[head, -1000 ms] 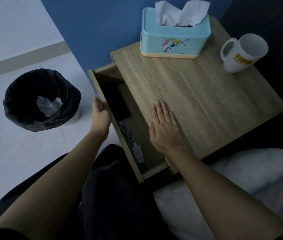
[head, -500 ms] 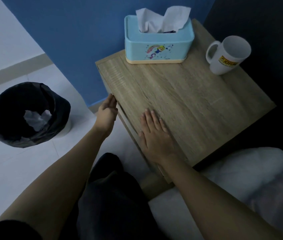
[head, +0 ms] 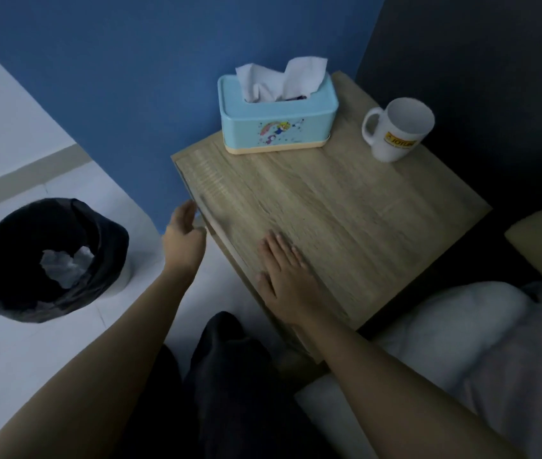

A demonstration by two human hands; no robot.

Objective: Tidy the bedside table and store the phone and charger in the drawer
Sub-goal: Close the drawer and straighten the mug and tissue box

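Left hand hovering at centre-left of the frame, fingers loose, holding nothing, just beside the drawer front; contact too blurred to call. Right hand lying flat, fingers straight, pressing on the tabletop near its lower-left edge. Drawer looking closed, flush under that edge. Phone and charger not showing anywhere; likely inside the drawer, cannot confirm. Tissue box and mug standing at the tabletop's upper end, bin sitting on the floor at left. Risks: drawer not seating fully if a cable is catching inside; left fingers getting nipped at the seam on a final push; right hand's weight near the edge rocking the table and the mug.
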